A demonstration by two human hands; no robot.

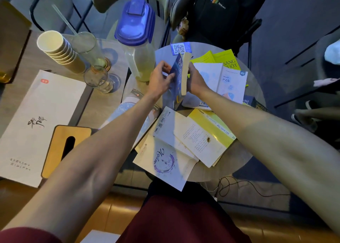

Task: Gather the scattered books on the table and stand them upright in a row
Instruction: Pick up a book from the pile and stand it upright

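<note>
A dark blue book [179, 73] stands on edge on the round glass table [239, 156], held between both hands. My left hand [161, 81] grips its cover side and my right hand [196, 80] presses its page side. Several books lie flat around it: a white one with a purple emblem [163, 162], a cream and yellow one [206, 139], a white and pale blue one [226, 83], a bright yellow one [223, 59] at the back, and dark ones [254, 102] at the right edge. Another pale blue book [132, 114] lies partly under my left forearm.
A plastic pitcher with a blue lid [138, 40], two glasses [97, 79], a stack of paper cups [60, 51], a white menu [36, 125] and a wooden tissue box [64, 147] stand to the left. A QR sign [179, 49] sits behind the book. A black backpack [220, 13] rests on a chair.
</note>
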